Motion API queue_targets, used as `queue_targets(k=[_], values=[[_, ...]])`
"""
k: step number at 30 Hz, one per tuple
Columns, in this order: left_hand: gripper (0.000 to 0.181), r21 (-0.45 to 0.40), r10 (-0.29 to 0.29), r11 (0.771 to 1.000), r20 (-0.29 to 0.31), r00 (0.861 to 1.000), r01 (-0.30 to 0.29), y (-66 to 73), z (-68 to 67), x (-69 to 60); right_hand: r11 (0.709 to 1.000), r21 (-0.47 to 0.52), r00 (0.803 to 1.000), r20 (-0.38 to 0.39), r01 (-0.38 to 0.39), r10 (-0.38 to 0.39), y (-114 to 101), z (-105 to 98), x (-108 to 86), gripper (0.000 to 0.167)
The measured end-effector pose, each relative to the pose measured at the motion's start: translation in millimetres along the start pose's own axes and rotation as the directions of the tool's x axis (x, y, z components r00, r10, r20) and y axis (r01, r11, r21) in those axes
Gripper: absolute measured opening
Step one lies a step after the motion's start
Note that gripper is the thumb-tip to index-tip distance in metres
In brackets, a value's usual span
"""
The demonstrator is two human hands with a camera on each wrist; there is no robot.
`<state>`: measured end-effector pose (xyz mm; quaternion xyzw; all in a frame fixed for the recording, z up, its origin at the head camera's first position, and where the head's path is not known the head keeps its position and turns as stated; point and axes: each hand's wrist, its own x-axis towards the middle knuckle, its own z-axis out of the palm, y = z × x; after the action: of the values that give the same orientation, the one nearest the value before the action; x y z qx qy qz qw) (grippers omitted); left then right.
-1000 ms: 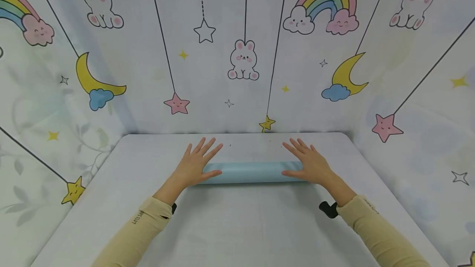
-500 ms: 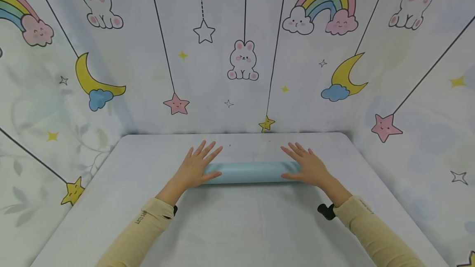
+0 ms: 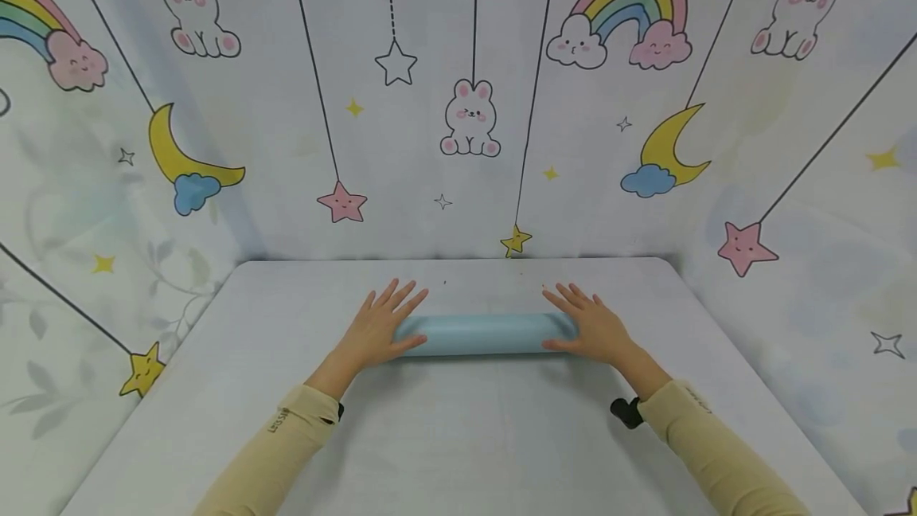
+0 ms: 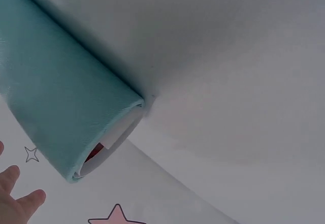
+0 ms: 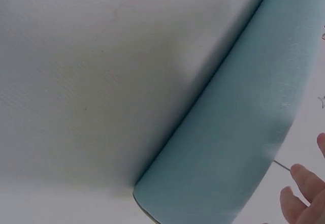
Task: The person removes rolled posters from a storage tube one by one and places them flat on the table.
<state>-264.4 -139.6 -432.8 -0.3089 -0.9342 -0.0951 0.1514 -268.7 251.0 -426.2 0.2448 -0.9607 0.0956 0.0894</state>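
Note:
A light blue roll (image 3: 483,334) lies crosswise on the white table in the head view. At its left end is my left hand (image 3: 376,329), fingers spread and straight, thumb across the near side. My right hand (image 3: 591,327) is spread the same way at the right end. The left wrist view shows the hollow end of the roll (image 4: 66,87), something white and dark red inside, and fingertips (image 4: 31,202) beside it. In the right wrist view, fingers (image 5: 307,183) are beside the roll (image 5: 218,132). Whether either palm touches the roll cannot be told.
The white table (image 3: 458,444) reaches back to a wall covering (image 3: 401,150) printed with rabbits, stars, moons and rainbows. More of this printed covering stands at the left and right sides. A black piece (image 3: 626,412) is at the right wrist, by the cuff.
Both hands have shifted slightly toward each other, and their fingertips sit a little nearer the front than before. The roll stays in about the same place.

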Motion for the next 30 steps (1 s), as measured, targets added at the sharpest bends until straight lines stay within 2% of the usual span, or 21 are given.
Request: queue_targets(k=[7, 13, 20, 30], values=[[0.072, -0.023, -0.002, 1.000, 0.031, 1.000, 0.003, -4.7, 8.5, -2.6, 1.000, 0.011, 1.000, 0.002, -0.004, 0.004, 7, 10, -0.8, 0.090], [0.072, -0.028, 0.006, 1.000, 0.031, 0.999, -0.005, -7.9, 16.5, -4.1, 1.000, -0.001, 0.999, 0.031, -0.009, 0.009, 9, 14, -0.4, 0.090], [0.072, -0.039, -0.016, 0.999, 0.063, 0.998, 0.019, -9.1, 22.0, -5.2, 1.000, -0.002, 0.999, 0.043, -0.014, 0.014, 10, 18, -1.2, 0.089], [0.070, -0.037, -0.039, 0.998, 0.062, 0.997, 0.041, -9.9, 27.7, -8.2, 1.000, -0.026, 0.999, 0.032, -0.012, 0.012, 7, 24, -2.5, 0.084]])
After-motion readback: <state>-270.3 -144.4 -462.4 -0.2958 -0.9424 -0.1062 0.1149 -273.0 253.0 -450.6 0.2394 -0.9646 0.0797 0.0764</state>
